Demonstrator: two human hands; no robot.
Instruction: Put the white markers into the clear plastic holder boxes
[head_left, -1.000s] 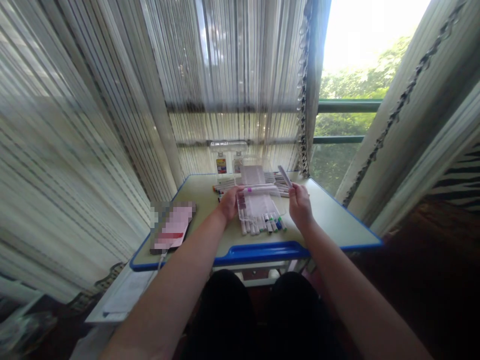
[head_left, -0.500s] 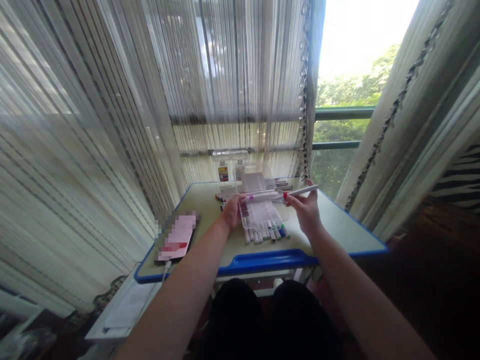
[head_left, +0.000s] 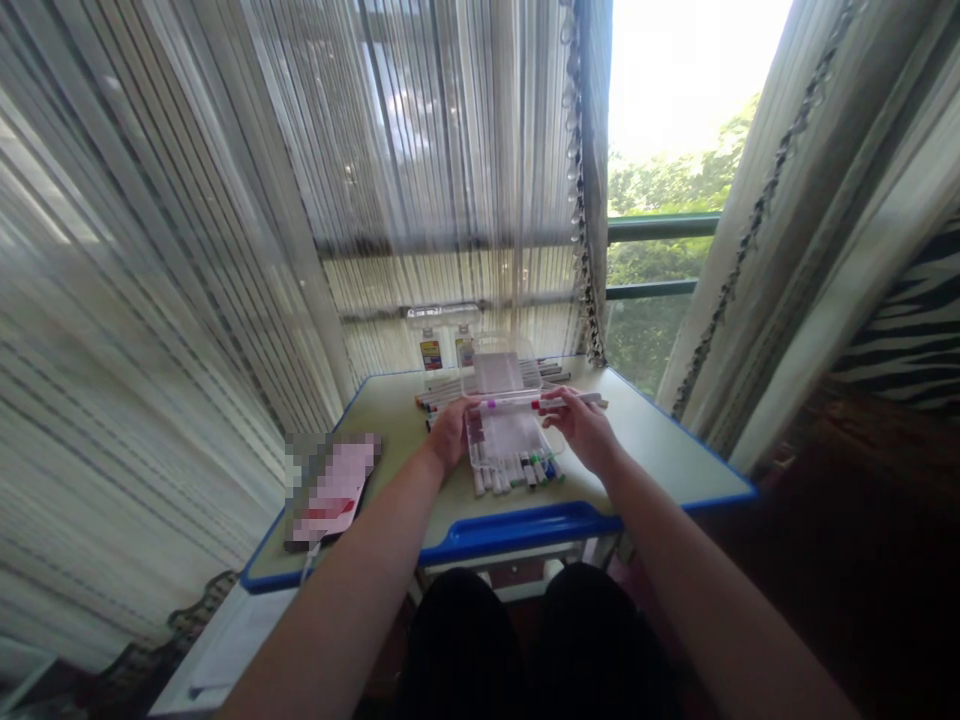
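A white marker with a purple band (head_left: 492,404) reaches rightward from the thumb of my left hand (head_left: 450,432), which is closed on its left end beside the case. My right hand (head_left: 589,428) grips a white marker with a red band (head_left: 537,405), held level, its red end close to the other marker. Whether the two touch, I cannot tell. Beneath them a clear plastic case (head_left: 517,440) lies with its lid (head_left: 497,372) tilted back. A row of white markers (head_left: 517,473), some with green, blue or black ends, lies along the case's near side.
More markers (head_left: 442,390) lie behind and beside the case. A second clear case with a handle (head_left: 442,340) stands at the desk's back edge. A partly blurred pink phone-like thing (head_left: 334,490) with a cable lies at left. The desk (head_left: 660,460) has a blue rim; curtains hang behind.
My right hand has moved inward and lowered, bringing the red-banded marker from tilted to level, in line with the purple-banded one. The whole view has shifted slightly.
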